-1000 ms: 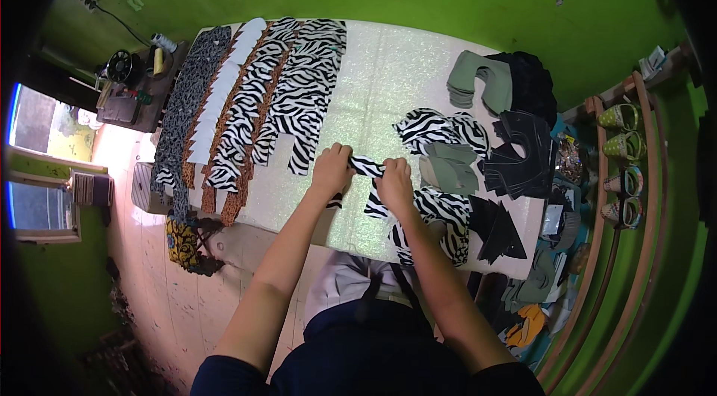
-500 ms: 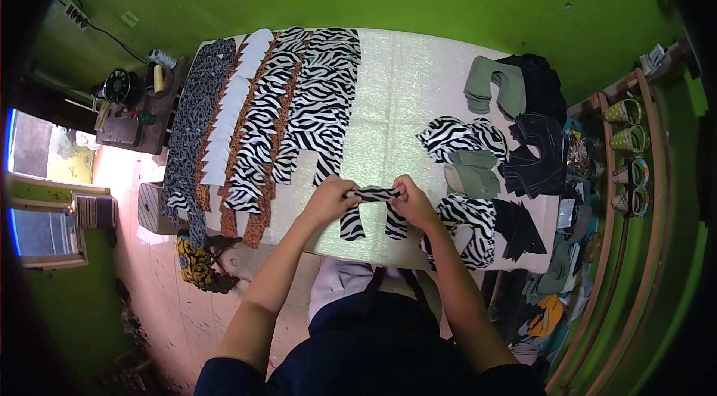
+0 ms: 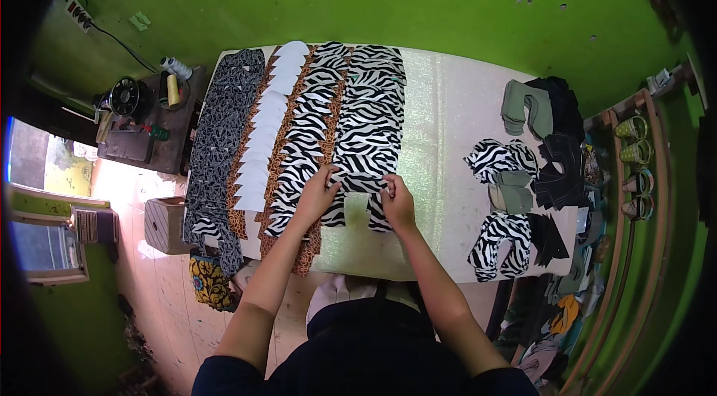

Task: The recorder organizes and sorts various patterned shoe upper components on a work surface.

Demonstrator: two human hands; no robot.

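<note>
A U-shaped zebra-print fabric piece (image 3: 359,182) is stretched between my hands at the near end of an overlapping zebra-print row (image 3: 370,112). My left hand (image 3: 319,196) pinches its left corner, with the fingers closed. On its right corner, the thumb and fingers of my right hand (image 3: 398,203) are closed. Two legs of the piece hang toward the table's near edge. Left of it lie another zebra-print row (image 3: 310,116), a white row of scalloped pieces (image 3: 265,138) over brown spotted fabric (image 3: 300,253), and a grey patterned row (image 3: 216,120).
On the table's right (image 3: 437,247) lie zebra-print pieces (image 3: 499,247), grey-green pieces (image 3: 525,108) and black pieces (image 3: 559,172). A small dark table (image 3: 134,146) with thread spools (image 3: 175,67) stands at left. Shoes (image 3: 633,153) hang on the wooden rack (image 3: 657,194) at right.
Both hands have carried the zebra-print piece left, from the table's bare middle onto the near end of the zebra-print row. The view has shifted left.
</note>
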